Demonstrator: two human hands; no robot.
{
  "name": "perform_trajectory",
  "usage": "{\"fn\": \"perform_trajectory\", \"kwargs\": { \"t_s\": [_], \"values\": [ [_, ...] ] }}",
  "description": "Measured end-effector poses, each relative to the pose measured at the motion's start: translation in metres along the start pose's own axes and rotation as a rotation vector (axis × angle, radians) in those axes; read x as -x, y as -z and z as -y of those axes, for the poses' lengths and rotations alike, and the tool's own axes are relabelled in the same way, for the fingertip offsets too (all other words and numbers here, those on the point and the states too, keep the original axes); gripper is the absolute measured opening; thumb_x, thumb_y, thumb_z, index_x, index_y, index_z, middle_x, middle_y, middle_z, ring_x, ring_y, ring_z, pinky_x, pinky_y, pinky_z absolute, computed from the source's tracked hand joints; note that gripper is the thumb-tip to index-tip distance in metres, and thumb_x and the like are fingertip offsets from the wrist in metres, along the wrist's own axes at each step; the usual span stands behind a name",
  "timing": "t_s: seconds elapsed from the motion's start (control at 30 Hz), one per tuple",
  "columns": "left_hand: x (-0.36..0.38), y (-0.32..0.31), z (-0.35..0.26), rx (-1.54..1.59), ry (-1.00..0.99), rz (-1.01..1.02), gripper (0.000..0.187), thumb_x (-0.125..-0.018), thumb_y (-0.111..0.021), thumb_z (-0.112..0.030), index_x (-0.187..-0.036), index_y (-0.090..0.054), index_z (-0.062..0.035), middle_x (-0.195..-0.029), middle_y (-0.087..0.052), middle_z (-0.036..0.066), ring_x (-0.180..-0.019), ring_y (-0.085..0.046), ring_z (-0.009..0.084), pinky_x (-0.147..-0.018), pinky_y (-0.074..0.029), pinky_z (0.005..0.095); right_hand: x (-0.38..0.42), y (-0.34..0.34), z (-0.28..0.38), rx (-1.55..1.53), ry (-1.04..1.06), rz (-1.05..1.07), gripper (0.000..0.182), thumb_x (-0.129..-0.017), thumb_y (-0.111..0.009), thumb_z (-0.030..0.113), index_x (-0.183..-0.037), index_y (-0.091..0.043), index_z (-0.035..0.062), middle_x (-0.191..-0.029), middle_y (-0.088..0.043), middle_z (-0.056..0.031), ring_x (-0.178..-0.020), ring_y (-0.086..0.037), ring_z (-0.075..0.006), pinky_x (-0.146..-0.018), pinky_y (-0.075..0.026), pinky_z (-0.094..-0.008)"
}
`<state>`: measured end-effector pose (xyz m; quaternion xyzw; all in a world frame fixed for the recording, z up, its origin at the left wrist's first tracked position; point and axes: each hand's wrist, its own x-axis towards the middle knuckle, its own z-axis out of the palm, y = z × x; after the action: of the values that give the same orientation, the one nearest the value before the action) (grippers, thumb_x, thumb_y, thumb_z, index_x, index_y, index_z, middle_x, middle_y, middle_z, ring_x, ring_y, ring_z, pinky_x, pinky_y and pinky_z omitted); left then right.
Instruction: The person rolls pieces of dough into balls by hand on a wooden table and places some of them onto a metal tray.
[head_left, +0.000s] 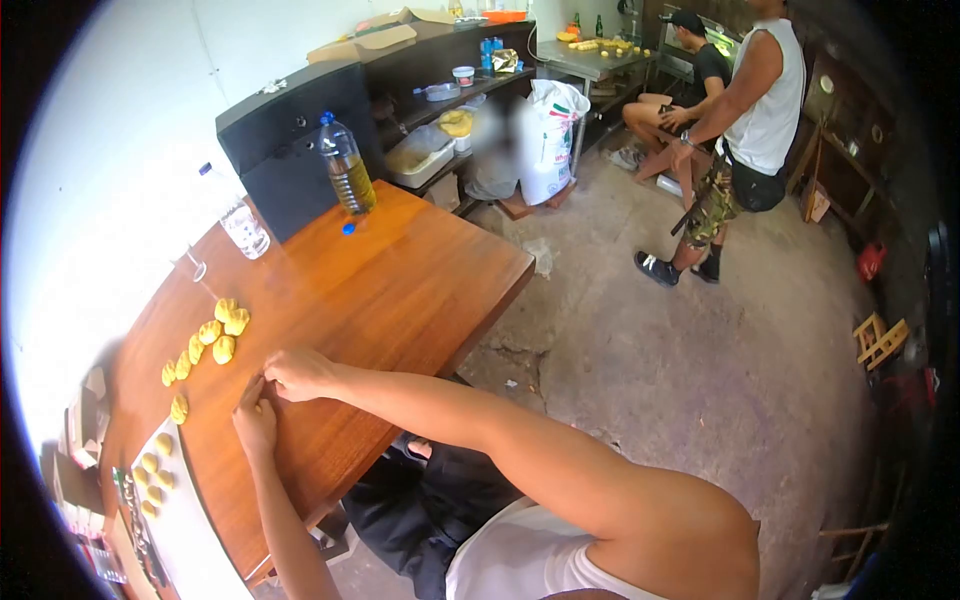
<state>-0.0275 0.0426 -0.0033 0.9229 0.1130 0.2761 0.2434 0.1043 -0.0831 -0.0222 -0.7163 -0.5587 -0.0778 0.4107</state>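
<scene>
Over the wooden table (420, 255), my left hand (256, 418) and my right hand (302, 374) meet at the fingertips. The fingers of both are closed together, and whatever lies between them is hidden or too small to name. Just beyond my hands, several yellow, ridged lumps that look like shaped dough (210, 331) lie in a loose cluster and row. One more lump (179, 408) sits apart, near the corner of a white board (190, 520). Several smooth, round yellow balls (150, 463) rest on that board, to the left of my left hand.
A bottle of yellow oil (347, 170), a blue cap (348, 229) and a clear bottle (240, 220) stand toward the table's far side. Behind is a dark shelf (430, 110) with tubs. A white sack (548, 145) stands on the floor. Two people (770, 95) are at the back right.
</scene>
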Motion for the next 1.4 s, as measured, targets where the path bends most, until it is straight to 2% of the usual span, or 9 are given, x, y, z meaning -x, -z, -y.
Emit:
{"fn": "perform_trajectory", "kwargs": {
  "t_s": [0.13,0.33,0.6,0.73,0.8,0.9,1.13,1.3,1.4],
  "values": [
    [0.0,0.001,0.004,0.067,0.053,0.031,0.045,-0.084,-0.045,0.007,-0.12,-0.071,0.0079,-0.134,-0.068,0.021,-0.125,-0.066,0.0341,-0.107,-0.051,0.0392,-0.004,0.0,-0.002,-0.109,-0.037,-0.018,0.006,-0.076,-0.064,0.002,-0.078,-0.07,0.0012,-0.093,-0.072,-0.0157,-0.091,-0.069,-0.037,-0.079,-0.056,-0.047],
    [0.0,0.003,0.009,0.12,0.065,0.07,0.044,-0.084,-0.046,0.005,-0.121,-0.071,0.0065,-0.136,-0.067,0.019,-0.126,-0.066,0.0326,-0.107,-0.051,0.0385,-0.006,-0.003,-0.006,-0.13,0.029,-0.044,0.005,-0.074,-0.067,0.0,-0.077,-0.069,0.0032,-0.093,-0.069,-0.0137,-0.095,-0.066,-0.035,-0.081,-0.055,-0.0448],
    [-0.001,0.01,-0.002,0.123,0.095,0.102,0.044,-0.085,-0.048,0.004,-0.123,-0.071,0.0041,-0.139,-0.066,0.017,-0.128,-0.064,0.0314,-0.108,-0.05,0.0383,-0.004,0.005,-0.002,-0.099,0.041,-0.137,0.004,-0.079,-0.072,0.006,-0.082,-0.07,0.0068,-0.094,-0.066,-0.0115,-0.096,-0.062,-0.0338,-0.083,-0.052,-0.0445],
    [0.001,0.012,-0.003,0.133,0.109,0.124,0.044,-0.085,-0.049,0.004,-0.123,-0.071,0.0033,-0.14,-0.066,0.017,-0.125,-0.066,0.0306,-0.105,-0.051,0.0374,-0.005,0.0,-0.003,-0.049,-0.007,-0.088,0.004,-0.08,-0.071,0.006,-0.084,-0.07,0.0075,-0.095,-0.065,-0.0114,-0.099,-0.061,-0.0334,-0.086,-0.051,-0.0447],
    [0.0,0.011,-0.003,0.148,0.122,0.126,0.044,-0.085,-0.049,0.004,-0.123,-0.071,0.0033,-0.141,-0.065,0.016,-0.124,-0.066,0.0302,-0.104,-0.052,0.0371,-0.003,-0.002,-0.003,-0.007,0.049,-0.159,0.005,-0.081,-0.069,0.004,-0.085,-0.07,0.0073,-0.097,-0.065,-0.0108,-0.101,-0.06,-0.0329,-0.088,-0.05,-0.044],
    [0.002,0.009,0.001,0.139,0.073,0.11,0.044,-0.085,-0.049,0.005,-0.123,-0.071,0.0035,-0.142,-0.065,0.016,-0.123,-0.067,0.0296,-0.103,-0.053,0.0368,-0.002,0.001,-0.003,-0.002,-0.001,-0.075,0.005,-0.082,-0.068,0.003,-0.083,-0.07,0.007,-0.098,-0.065,-0.0104,-0.103,-0.059,-0.032,-0.091,-0.049,-0.0432],
    [0.001,0.012,-0.003,0.121,0.117,0.134,0.044,-0.085,-0.049,0.005,-0.123,-0.071,0.0033,-0.142,-0.065,0.016,-0.126,-0.065,0.0302,-0.105,-0.051,0.0376,-0.003,0.002,-0.003,-0.024,0.001,-0.072,0.007,-0.081,-0.068,0.002,-0.079,-0.071,0.0076,-0.098,-0.065,-0.0098,-0.104,-0.059,-0.031,-0.092,-0.049,-0.0426],
    [0.002,0.012,-0.005,0.124,0.133,0.14,0.042,-0.087,-0.051,0.003,-0.124,-0.072,0.0014,-0.142,-0.065,0.015,-0.128,-0.064,0.0303,-0.108,-0.05,0.0376,-0.008,-0.001,-0.007,0.008,0.013,-0.08,0.007,-0.081,-0.067,0.003,-0.081,-0.072,0.0077,-0.096,-0.066,-0.0106,-0.098,-0.063,-0.0325,-0.085,-0.052,-0.043],
    [0.001,0.012,-0.004,0.105,0.066,0.131,0.04,-0.087,-0.056,0.002,-0.123,-0.073,-0.0017,-0.14,-0.066,0.015,-0.128,-0.064,0.0304,-0.108,-0.049,0.037,-0.008,0.0,-0.009,-0.149,0.004,-0.108,0.007,-0.085,-0.066,0.005,-0.085,-0.072,0.0078,-0.096,-0.067,-0.0109,-0.092,-0.066,-0.0348,-0.078,-0.054,-0.0452]
  ]
}}
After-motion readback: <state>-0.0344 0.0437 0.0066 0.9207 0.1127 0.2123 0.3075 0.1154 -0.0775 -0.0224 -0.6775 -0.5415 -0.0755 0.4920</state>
